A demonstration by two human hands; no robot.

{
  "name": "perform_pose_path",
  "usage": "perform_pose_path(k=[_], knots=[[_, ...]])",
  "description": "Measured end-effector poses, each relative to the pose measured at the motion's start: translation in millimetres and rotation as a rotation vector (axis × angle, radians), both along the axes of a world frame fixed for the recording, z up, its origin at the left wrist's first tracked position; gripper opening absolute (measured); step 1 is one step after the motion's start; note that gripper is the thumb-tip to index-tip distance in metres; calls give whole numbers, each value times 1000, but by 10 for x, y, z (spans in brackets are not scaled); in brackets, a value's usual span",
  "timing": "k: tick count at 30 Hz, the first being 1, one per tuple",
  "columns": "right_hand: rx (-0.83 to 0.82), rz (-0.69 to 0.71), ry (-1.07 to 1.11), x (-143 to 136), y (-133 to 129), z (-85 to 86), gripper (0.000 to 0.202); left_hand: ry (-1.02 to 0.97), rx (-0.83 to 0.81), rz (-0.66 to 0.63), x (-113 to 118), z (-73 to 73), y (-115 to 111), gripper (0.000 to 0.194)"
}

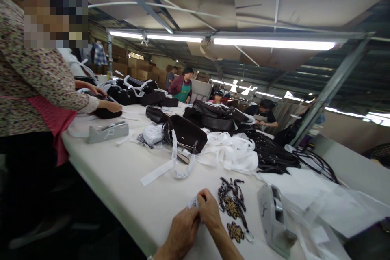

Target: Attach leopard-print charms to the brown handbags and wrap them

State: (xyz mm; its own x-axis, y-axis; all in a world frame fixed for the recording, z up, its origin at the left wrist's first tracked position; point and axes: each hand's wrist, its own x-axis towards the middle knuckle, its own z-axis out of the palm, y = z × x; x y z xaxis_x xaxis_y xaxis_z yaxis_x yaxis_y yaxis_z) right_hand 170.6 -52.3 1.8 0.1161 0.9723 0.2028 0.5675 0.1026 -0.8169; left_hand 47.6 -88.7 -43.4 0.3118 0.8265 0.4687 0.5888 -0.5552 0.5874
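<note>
Left hand (182,228) curled, right hand (210,211) arched, fingertips together. Both your grips closed on the small pale item (193,202), over the surface (134,187); charms (235,231) at 4 o'clock, dark bag (190,133) at 12.

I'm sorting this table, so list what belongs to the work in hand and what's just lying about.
Likely in use:
- small whitish piece, between left hand and right hand
- leopard-print charms, close by
- near tape dispenser, perhaps

Apparently just lying about:
- dark handbag
- heaped white strips
- far tape dispenser
</note>
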Motion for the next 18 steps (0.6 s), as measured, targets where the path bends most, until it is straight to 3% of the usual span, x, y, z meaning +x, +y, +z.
perform_pose_path(k=[2, 6, 10, 12, 18], knots=[[-26, -3, 56, 28, 8, -31, 14, 83, 42, -1, 18, -27, 2, 12], [-176, 167, 152, 206, -15, -40, 15, 260, 53, 7, 45, -60, 2, 34], [-322, 250, 155, 311, -17, -18, 18, 285, 32, -17, 35, -15, -8, 41], [-292, 231, 72, 293, -10, -7, 19, 293, 20, -16, 29, 11, -9, 40], [0, 153, -291, 145, -34, 31, 26, 345, -42, -10, 18, 27, -2, 31]])
